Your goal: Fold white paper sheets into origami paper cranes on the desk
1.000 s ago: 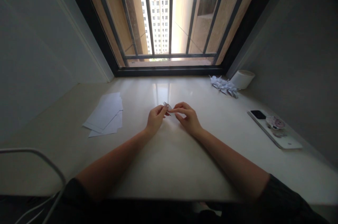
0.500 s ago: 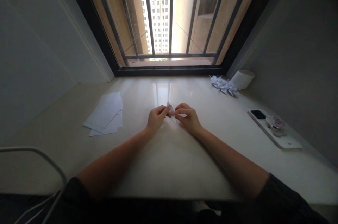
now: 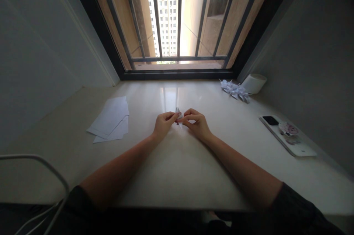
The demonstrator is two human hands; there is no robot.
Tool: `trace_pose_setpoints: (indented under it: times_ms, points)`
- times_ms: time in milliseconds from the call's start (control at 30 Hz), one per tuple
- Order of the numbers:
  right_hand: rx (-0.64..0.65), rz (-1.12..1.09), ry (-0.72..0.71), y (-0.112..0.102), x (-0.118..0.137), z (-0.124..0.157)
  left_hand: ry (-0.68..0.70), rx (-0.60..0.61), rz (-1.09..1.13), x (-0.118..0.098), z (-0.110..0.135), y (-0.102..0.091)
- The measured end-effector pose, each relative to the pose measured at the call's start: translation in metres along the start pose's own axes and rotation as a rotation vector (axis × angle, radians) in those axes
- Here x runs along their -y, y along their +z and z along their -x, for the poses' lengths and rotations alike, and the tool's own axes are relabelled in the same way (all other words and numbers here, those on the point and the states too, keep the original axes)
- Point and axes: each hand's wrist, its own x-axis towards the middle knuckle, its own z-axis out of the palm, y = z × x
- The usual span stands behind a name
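My left hand [image 3: 163, 124] and my right hand [image 3: 197, 123] meet at the middle of a pale stone sill [image 3: 177, 161]. Both pinch a small folded piece of white paper [image 3: 178, 114] between thumb and fingers, just above the surface. Only its narrow pointed tips show between my fingertips. Both forearms stretch forward from dark sleeves at the near edge.
A loose stack of white sheets [image 3: 110, 120] lies to the left. At the far right are several small folded paper shapes [image 3: 234, 89] beside a white roll [image 3: 254, 82]. A phone [image 3: 287, 134] lies along the right wall. A barred window [image 3: 177, 24] stands behind; a metal chair rail [image 3: 35, 168] is at lower left.
The folded paper has turned between my fingers, from lying flatter to standing more upright. My right fingers have curled in closer to my left hand. Arms stayed put.
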Motion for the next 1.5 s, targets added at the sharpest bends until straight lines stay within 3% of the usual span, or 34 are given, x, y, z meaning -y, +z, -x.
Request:
trace_pose_setpoints:
  times_ms: [367,767,1067,1500]
  points:
    - [0.089,-0.139,0.101,0.001,-0.004,-0.004,-0.015,-0.062,0.032,0.001,-0.003,-0.001]
    - [-0.080,-0.130,0.181,0.004,-0.003,-0.004,-0.007,0.010,0.010,-0.002,0.001,-0.001]
    - [-0.180,-0.320,0.411,0.007,-0.006,-0.002,0.003,0.011,0.015,-0.004,0.002,0.000]
    - [-0.191,-0.402,0.486,0.007,0.006,-0.004,0.047,0.032,0.030,-0.005,0.003,0.000]
